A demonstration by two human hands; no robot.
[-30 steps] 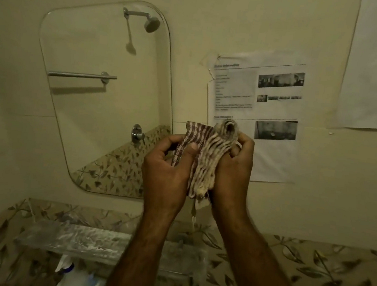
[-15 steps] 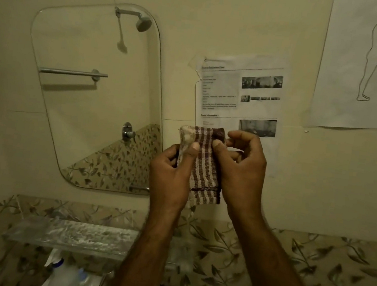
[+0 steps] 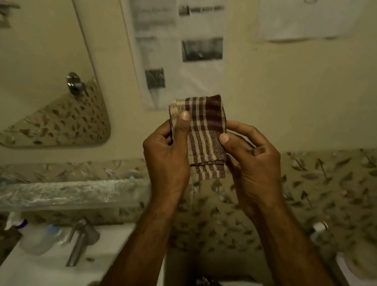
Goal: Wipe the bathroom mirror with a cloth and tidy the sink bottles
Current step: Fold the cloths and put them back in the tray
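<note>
We see both hands raised in front of the wall, holding a folded striped cloth between them. Left hand is closed around the cloth's left edge, thumb pressed flat on its front. Right hand pinches the right edge with thumb and curled fingers. Mirror sits up left, well apart from the cloth. Below it a glass shelf, then the white sink with a metal tap. Beside the tap, what looks like a clear bottle with a blue cap, too blurred to be sure. Printed paper is stuck on the wall behind the cloth.
</note>
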